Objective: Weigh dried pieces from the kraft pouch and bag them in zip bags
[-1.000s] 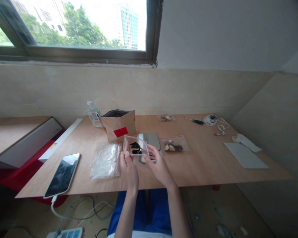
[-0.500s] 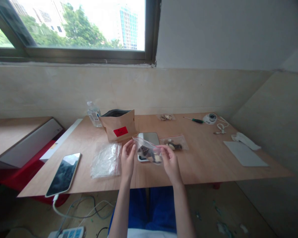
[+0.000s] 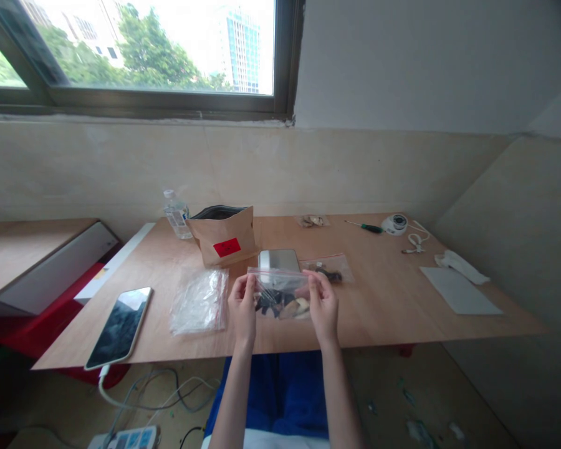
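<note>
Between my two hands hangs a clear zip bag [image 3: 280, 302] with dark and cream pieces inside; their kind is hard to make out. My left hand [image 3: 243, 307] pinches its left upper edge, and my right hand [image 3: 323, 302] pinches the right one. Behind the bag lies a silver-topped scale [image 3: 278, 258], partly covered by it. A second filled zip bag [image 3: 343, 267] rests just beyond my right hand. To the left of my left hand is a stack of clear zip bags [image 3: 199, 302].
A brown paper pouch [image 3: 227, 234] stands open beside a plastic bottle [image 3: 176, 215]. Left front lies a phone [image 3: 120, 327] on a cable. Farther off are a small filled bag [image 3: 312, 221], a screwdriver [image 3: 371, 228], a white dome camera [image 3: 395, 224] and a white sheet [image 3: 460, 292].
The filled bag has come down a little toward me and turned from slanted to level, its zip edge now straight across the top. Both hands still hold it.
</note>
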The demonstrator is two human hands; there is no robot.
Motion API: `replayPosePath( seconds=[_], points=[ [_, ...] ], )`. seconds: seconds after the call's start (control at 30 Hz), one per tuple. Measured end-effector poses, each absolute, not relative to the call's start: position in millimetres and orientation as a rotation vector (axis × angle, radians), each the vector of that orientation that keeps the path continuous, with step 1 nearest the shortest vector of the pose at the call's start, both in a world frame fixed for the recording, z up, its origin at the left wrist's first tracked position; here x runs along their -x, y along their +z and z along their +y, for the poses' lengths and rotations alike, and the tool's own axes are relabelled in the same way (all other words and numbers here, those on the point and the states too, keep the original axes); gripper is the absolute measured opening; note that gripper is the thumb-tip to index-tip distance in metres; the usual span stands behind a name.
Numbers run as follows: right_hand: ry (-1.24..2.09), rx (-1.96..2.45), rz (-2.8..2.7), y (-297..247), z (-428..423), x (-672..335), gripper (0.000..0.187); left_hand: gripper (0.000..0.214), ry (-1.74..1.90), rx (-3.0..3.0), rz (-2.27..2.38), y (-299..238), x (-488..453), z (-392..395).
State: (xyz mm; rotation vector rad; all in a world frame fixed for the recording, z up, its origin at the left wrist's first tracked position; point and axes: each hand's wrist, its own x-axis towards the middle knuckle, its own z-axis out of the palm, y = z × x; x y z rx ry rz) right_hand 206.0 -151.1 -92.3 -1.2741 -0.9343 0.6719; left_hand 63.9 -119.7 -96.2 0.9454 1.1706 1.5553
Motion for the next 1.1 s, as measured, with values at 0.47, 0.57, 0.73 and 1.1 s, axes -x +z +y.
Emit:
replayPosePath(
  seconds=[0.47,0.57,0.73,1.1],
  points=[
    [0.821,1.242,-0.801,-101.1,-150.8,-219.2,0.045,0.03,1.589,-0.926,1.202,-94.1,-62.9,-120.4],
    [0.792,1.261,-0.814,-99.9,-151.8,-220.0,0.045,0.028,1.567,-0.914,1.141,-96.0,-59.0,-118.9],
    [0.765,1.279,-0.856,-96.6,-153.2,-219.6,0.043,0.025,1.487,-0.899,1.063,-98.5,-51.3,-116.9],
    [0.615,1.22,-0.826,-98.2,-156.1,-219.0,0.034,0.024,1.467,-1.061,1.084,-88.9,-45.3,-118.8]
  ],
)
